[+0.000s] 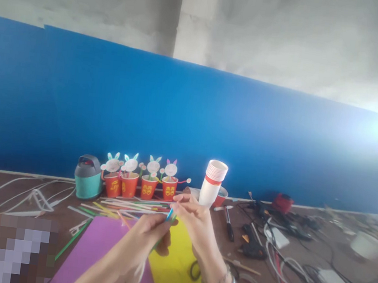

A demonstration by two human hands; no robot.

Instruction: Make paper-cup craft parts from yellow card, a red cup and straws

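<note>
My left hand (152, 233) is closed around a thin blue straw (169, 214) above the coloured sheets. At the straw's upper end, the fingers of my right hand (193, 218) are pinched together. Something green shows faintly by my left fingers. Below my left hand is a pale paper cup (128, 281), partly hidden by my wrist. A purple sheet (103, 246) lies to the left, and a yellow sheet (173, 272) lies under both hands. Black scissor handles (195, 271) show beside my right wrist.
Several red cups (148, 187) with rabbit-faced figures stand at the back, near loose straws (133, 206). A teal container (88, 179) is left; stacked white cups (211, 185) rise behind my right hand. A marker (229, 224), glue gun (254, 246) and tangled cables (296, 274) lie right.
</note>
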